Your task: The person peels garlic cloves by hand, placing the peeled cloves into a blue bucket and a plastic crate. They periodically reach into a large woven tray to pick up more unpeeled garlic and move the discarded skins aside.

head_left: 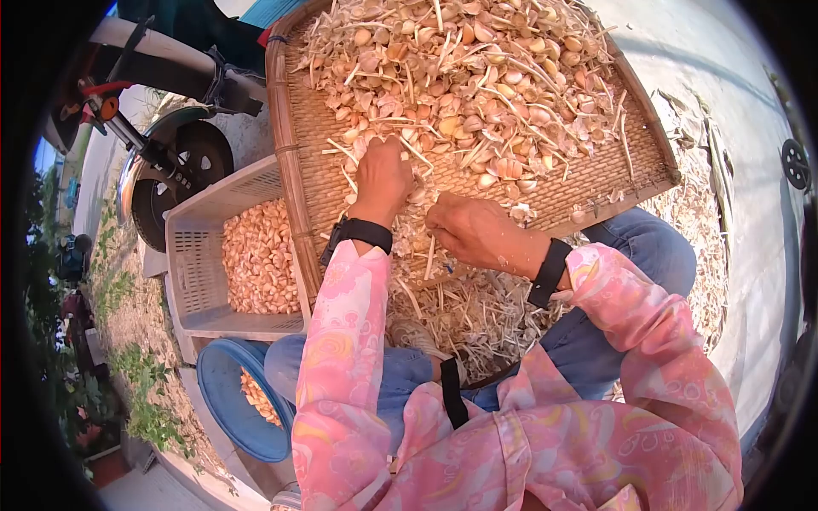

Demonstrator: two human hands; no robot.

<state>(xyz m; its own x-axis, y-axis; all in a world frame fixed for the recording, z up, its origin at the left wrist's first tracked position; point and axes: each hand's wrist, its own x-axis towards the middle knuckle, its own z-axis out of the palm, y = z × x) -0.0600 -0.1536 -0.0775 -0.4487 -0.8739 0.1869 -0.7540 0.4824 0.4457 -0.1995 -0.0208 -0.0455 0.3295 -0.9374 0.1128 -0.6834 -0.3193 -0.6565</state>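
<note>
A wide woven tray [319, 128] with a wooden rim holds a heap of garlic cloves [477, 94], loose skins and dry stalks. Over its near left part is my left hand [383, 180], its fingers curled down at the edge of the heap; what they hold is hidden. My right hand [486, 232] is just to the right and nearer to me, at the tray's near edge, its fingers bent together. Whatever lies between those fingertips is too small to make out. Bits of skin and stalk lie between the two hands.
Left of the tray stands a pale plastic crate [194, 285] of cloves, with a blue basin [223, 400] holding more cloves below it. Skins and stalks [486, 319] cover the ground between my knees. A wheeled vehicle [200, 157] is at the upper left.
</note>
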